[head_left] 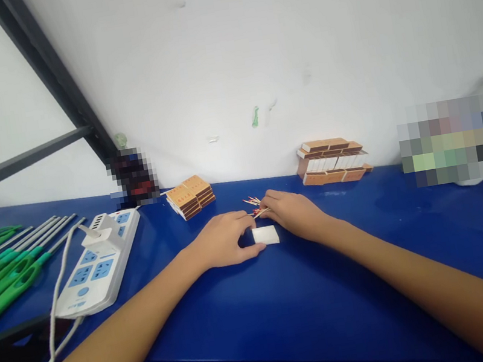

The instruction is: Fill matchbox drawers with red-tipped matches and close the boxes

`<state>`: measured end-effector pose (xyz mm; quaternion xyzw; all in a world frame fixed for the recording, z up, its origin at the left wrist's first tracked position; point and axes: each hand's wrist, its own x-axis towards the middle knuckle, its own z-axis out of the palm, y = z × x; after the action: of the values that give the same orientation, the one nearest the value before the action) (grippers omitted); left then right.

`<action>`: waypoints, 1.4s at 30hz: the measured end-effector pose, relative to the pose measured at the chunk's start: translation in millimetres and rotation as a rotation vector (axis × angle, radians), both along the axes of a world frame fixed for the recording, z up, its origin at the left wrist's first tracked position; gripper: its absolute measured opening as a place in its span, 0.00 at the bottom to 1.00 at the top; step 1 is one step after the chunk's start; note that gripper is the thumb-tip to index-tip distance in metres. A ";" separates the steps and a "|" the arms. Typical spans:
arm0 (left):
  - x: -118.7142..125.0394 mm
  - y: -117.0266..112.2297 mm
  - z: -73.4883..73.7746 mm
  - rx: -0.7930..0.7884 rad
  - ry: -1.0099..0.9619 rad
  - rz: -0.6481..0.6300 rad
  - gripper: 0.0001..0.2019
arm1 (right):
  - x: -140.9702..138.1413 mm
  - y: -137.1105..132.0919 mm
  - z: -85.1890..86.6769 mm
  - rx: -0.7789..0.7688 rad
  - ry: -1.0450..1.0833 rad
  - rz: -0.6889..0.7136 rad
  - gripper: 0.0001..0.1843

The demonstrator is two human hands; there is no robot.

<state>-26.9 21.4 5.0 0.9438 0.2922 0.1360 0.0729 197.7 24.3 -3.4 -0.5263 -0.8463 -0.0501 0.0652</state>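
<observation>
A small white box (266, 236), like a matchbox tray, lies on the blue table between my hands. My left hand (226, 240) curves around its left side, thumb at the near corner and index finger at the far edge. Just behind the box, my right hand (291, 211) has its fingers pinched on thin red-tipped matches (261, 211); how many is too small to tell. More loose matches (251, 200) fan out on the table beyond the fingertips. The inside of the box cannot be made out.
Stacked matchboxes (191, 196) stand at the back left, and a larger matchbox stack (334, 161) at the back right. A white power strip (99, 268) with a cable and several green-handled rods (13, 272) lie left. Blurred items (464, 139) stand far right.
</observation>
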 end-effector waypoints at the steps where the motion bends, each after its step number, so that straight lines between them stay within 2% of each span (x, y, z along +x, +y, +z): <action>1: 0.3 -0.2 0.2 -0.002 0.000 0.002 0.16 | 0.6 0.2 -1.3 0.013 -0.009 -0.005 0.12; 7: 1.0 -2.7 2.4 0.002 0.000 0.003 0.17 | -0.2 2.0 -0.4 0.035 -0.004 0.007 0.10; 11: 1.0 -4.4 3.0 0.021 -0.008 0.004 0.17 | 9.5 -0.8 3.1 0.039 0.015 0.027 0.11; 19: 5.3 -6.2 -3.8 0.042 -0.095 0.082 0.17 | 52.0 -8.8 6.6 0.045 0.359 0.041 0.13; 23: 8.2 -7.7 -5.1 0.045 -0.080 0.092 0.17 | 50.2 -21.8 10.7 0.049 0.425 0.087 0.12; 28: 12.2 -10.5 -5.4 0.057 -0.057 0.076 0.16 | 26.9 -39.1 2.1 -0.004 0.337 0.240 0.11; 31: 13.7 -11.0 -5.1 0.065 -0.047 0.071 0.17 | 19.7 -42.5 -4.2 -0.034 0.290 0.247 0.11; 42: 13.1 -9.3 -4.5 0.073 -0.043 0.048 0.18 | 42.7 -39.0 3.1 -0.079 0.314 0.245 0.08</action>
<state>-13.8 12.1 0.6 0.9354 0.3078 0.1687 0.0414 240.5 -14.7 -0.4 -0.4227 -0.8849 0.0741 0.1813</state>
